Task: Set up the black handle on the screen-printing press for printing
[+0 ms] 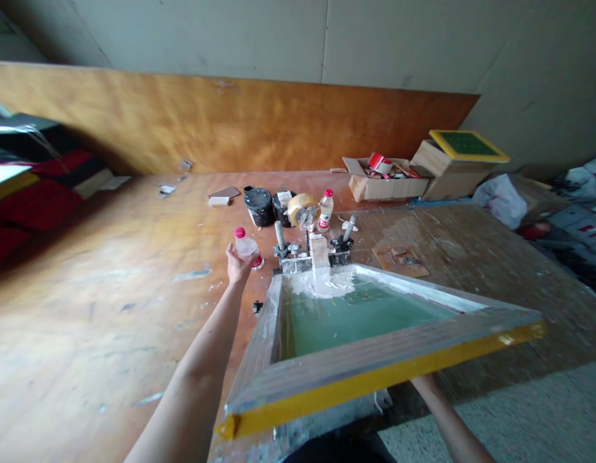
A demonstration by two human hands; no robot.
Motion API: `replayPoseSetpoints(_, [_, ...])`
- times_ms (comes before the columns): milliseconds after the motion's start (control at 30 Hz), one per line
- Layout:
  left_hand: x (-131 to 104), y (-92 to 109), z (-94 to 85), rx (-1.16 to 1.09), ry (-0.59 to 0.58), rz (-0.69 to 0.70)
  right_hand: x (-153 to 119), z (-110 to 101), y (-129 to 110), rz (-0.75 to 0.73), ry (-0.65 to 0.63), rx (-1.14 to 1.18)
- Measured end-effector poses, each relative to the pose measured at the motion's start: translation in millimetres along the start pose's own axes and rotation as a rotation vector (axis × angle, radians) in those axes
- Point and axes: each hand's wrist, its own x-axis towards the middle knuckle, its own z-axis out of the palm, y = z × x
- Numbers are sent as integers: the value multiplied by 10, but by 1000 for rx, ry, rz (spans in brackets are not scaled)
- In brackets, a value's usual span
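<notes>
Fingers of my left hand wrap round a clear plastic bottle with a red cap, left of the metal hinge clamp. A wooden screen frame with green mesh is held in that clamp, its near edge raised and lined with yellow tape. White paste lies on the far end of the mesh, around an upright white-coated squeegee. Below the near right part of the frame is my right hand; its fingers are hidden behind the frame.
Two dark tubs, a tape roll and a second red-capped bottle stand behind the clamp. An open cardboard box is at the back right. Red and black items lie far left; a plastic bag is at right.
</notes>
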Motion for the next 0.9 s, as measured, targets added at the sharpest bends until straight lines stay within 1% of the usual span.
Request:
replayPoseSetpoints(67, [-148,106,-138,-77,53,3,14,14,75,-17,-35,10])
replayPoseSetpoints(100, [-250,202,-222,-155,78,7,28,22,110,-19,-66,10])
replayPoseSetpoints(167, [-512,499,-423,-384,85,54,71,43,168,-17,-145,7])
replayPoseSetpoints(200, [-672,697,-540,-494,60,101,96,54,189,-19,-186,9])
replayPoseSetpoints(267, [-1036,1164,-797,-661,-13,224,147,72,213,-35,-251,30])
replayPoseSetpoints(333, [-1438,1661,-1065,-757,-47,338,192,80,226,-49,-292,60])
replayPoseSetpoints(400, [-1834,2099,-1297,-779,-92,437,228,78,237,-48,-317,81])
replayPoseSetpoints(467, [-2174,2409,-1452,-777,-82,487,251,72,253,-50,-328,97])
replayPoseSetpoints(500, [-2310,2507,-1493,-774,-64,503,258,69,261,-52,-329,112])
replayPoseSetpoints(567, [-2504,2602,-1513,-771,-4,537,267,61,272,-53,-327,155])
replayPoseSetpoints(633, [-2609,2608,-1476,-763,54,579,275,50,270,-56,-323,207])
replayPoseSetpoints(700, [-2659,2587,-1423,-738,87,606,292,32,248,-65,-318,242])
replayPoseSetpoints(767, [-2686,2582,-1384,-706,95,605,318,7,202,-69,-308,291])
replayPoseSetpoints(900, [-2713,2601,-1378,-703,111,570,352,-58,24,-14,-280,544])
